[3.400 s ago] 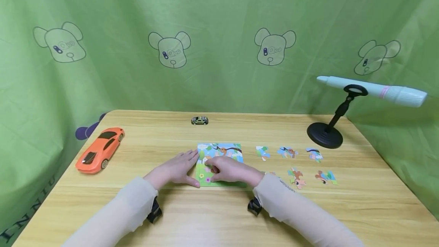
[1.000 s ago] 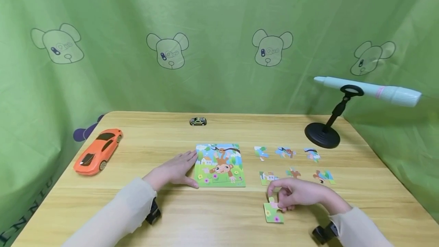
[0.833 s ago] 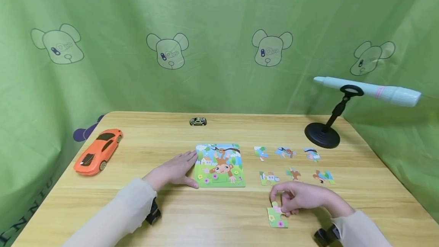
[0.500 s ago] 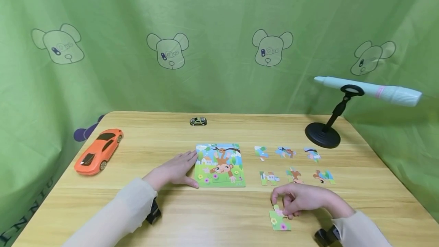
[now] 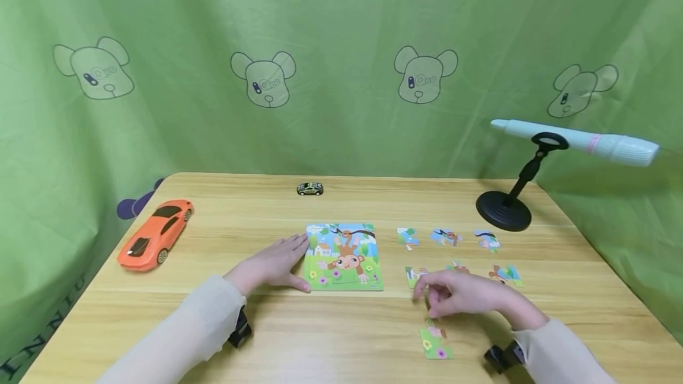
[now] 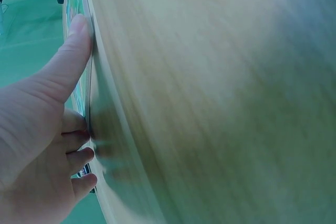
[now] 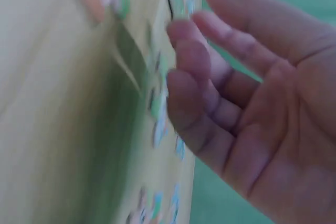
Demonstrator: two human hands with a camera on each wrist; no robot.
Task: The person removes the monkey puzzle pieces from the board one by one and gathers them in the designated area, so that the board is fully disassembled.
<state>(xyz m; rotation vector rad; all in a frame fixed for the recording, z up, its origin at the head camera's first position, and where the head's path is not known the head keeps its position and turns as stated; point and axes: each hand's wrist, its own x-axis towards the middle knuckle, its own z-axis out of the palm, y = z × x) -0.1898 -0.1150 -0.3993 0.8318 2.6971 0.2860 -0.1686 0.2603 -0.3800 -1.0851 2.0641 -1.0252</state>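
A monkey puzzle board [image 5: 344, 257] lies at the middle of the wooden table [image 5: 341, 206]. My left hand [image 5: 277, 264] rests flat against the board's left edge, fingers straight; in the left wrist view the thumb [image 6: 68, 59] lies along that edge. A green puzzle piece with flowers [image 5: 435, 342] lies on the table near the front. My right hand [image 5: 453, 298] hovers just above and behind it, fingers loosely curled and empty. The right wrist view is blurred and shows an empty palm [image 7: 273, 124].
Several loose puzzle pieces [image 5: 447, 237] lie in two rows right of the board. An orange toy car [image 5: 155, 233] sits at the left, a tiny car [image 5: 310, 189] at the back. A black stand [image 5: 506, 209] holding a pale pen [image 5: 576, 141] is at the back right.
My right hand carried the green flower piece from the board to the front right, set it down and let go. It has lifted slightly away. The left hand stayed still.
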